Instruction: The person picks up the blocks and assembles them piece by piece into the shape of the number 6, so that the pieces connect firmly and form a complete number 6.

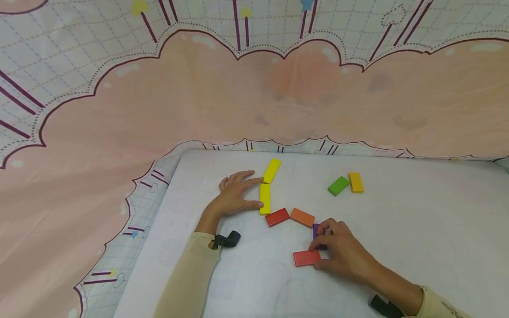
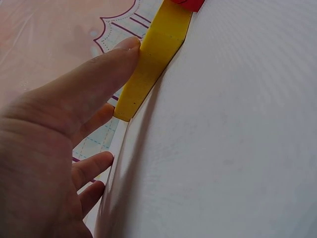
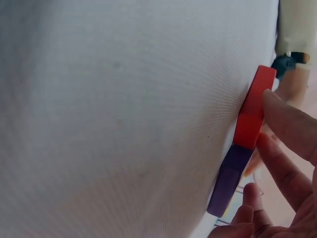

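Soft, even light covers the white tabletop (image 1: 417,238) in the head view, while the wrist views look dimmer, finely banded, with a soft shadow beside the yellow block (image 2: 154,57) and the right one's left edge darkened

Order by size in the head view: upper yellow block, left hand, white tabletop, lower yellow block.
1. White tabletop
2. Left hand
3. Upper yellow block and lower yellow block: too alike to rank

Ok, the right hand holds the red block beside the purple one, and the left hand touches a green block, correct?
Not green: the left hand touches a yellow block, as the head view shows. The right hand does hold the red block beside the purple one.
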The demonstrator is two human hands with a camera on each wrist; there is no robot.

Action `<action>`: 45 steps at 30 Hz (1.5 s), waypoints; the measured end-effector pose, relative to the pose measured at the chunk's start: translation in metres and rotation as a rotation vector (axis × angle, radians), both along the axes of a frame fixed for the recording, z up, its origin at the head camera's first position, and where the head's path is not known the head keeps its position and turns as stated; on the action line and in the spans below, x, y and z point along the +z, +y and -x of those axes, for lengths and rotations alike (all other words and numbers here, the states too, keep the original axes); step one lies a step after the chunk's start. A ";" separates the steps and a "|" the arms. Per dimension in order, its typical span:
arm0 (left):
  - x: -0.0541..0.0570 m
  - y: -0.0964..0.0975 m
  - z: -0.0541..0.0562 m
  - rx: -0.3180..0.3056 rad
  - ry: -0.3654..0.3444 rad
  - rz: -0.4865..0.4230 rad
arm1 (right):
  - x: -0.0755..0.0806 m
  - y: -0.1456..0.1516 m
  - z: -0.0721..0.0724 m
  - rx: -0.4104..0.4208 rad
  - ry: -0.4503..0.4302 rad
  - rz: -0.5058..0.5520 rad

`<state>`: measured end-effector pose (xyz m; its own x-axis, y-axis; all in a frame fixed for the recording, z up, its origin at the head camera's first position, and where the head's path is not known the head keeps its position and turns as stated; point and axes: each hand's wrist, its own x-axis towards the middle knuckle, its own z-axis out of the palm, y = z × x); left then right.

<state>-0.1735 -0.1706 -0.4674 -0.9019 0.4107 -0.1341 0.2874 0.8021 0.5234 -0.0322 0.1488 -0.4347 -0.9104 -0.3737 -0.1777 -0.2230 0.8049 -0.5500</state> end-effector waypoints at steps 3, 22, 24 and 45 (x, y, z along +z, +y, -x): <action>0.000 0.000 0.000 -0.005 0.000 0.003 | 0.002 0.001 0.002 -0.007 0.005 -0.018; 0.001 0.000 0.000 0.001 0.000 0.004 | -0.004 0.020 0.018 -0.077 -0.076 0.012; 0.001 0.000 0.000 0.001 0.000 0.003 | -0.004 0.020 0.018 -0.085 -0.080 0.011; 0.000 0.000 0.001 0.002 -0.013 0.018 | -0.001 0.009 0.007 0.094 -0.048 0.058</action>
